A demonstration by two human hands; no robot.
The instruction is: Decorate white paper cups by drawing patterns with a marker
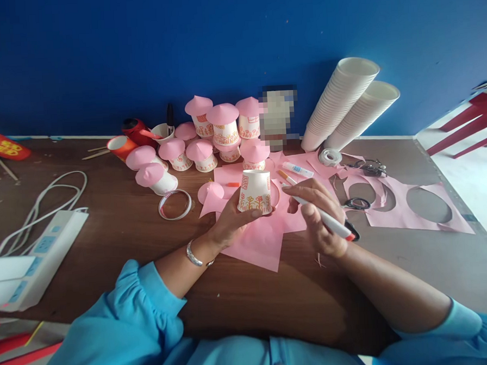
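Note:
My left hand is wrapped round the lower part of a white paper cup, turned upside down, with orange and yellow flowers and a red lattice window drawn on it. Just right of the cup, my right hand grips a white marker with a red end, its tip pointing toward the cup without touching it. Pink paper lies on the table beneath both hands. Behind the held cup stand several decorated cups with pink cone roofs.
Two tall stacks of white cups lean on the blue wall. Cut pink sheets and a tape roll lie to the right. A ring is left of the paper, and a power strip with cables is at the far left.

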